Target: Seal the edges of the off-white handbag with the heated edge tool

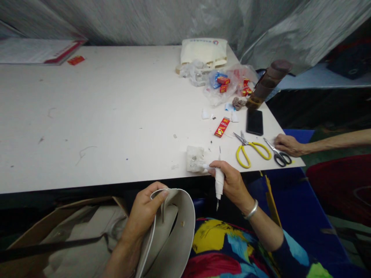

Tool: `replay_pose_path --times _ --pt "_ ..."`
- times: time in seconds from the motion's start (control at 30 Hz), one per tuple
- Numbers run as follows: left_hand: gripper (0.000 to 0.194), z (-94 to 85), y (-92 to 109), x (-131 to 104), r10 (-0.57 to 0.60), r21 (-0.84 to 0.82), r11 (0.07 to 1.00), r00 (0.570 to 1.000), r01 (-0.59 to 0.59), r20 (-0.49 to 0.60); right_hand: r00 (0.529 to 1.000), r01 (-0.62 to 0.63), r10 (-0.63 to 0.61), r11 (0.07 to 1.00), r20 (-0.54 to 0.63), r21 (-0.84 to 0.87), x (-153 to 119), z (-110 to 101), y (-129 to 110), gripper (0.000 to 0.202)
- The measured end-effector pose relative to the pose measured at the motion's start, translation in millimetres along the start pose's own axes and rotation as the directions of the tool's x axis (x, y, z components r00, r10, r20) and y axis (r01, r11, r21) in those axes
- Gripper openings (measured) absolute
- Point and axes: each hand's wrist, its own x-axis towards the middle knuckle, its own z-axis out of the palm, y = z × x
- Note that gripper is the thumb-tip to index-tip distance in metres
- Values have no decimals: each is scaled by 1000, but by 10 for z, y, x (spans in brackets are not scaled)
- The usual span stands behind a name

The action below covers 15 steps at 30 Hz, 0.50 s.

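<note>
It looks like a workshop: plastic sheeting [139, 23] hangs across the top of the frame, a long counter [101, 116] bears scissors [246, 142] towards the right, and a cardboard box [120, 204] of pale pieces [92, 224] fills the lower left.

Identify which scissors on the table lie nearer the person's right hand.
The yellow-handled scissors; the black-handled scissors lie farther from the right hand, beside a co-worker's hand.
</note>
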Motion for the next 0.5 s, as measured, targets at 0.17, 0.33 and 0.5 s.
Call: replay_pose_path --times 0.17,0.33,0.5 --pt "33 7 18 -6 21 26 999 1000 -22 9 999 44 -45 995 -10 -91 -46 66 -6 14" --pt "33 17 41 -40 8 -9 1000 1000 -8 -3 998 55 -48 986 43 -155 -39 56 -1 14" --pt "31 43 33 -60 35 -28 999 999 -36 -20 992 112 -98 973 82 -202 -17 13 -61 18"
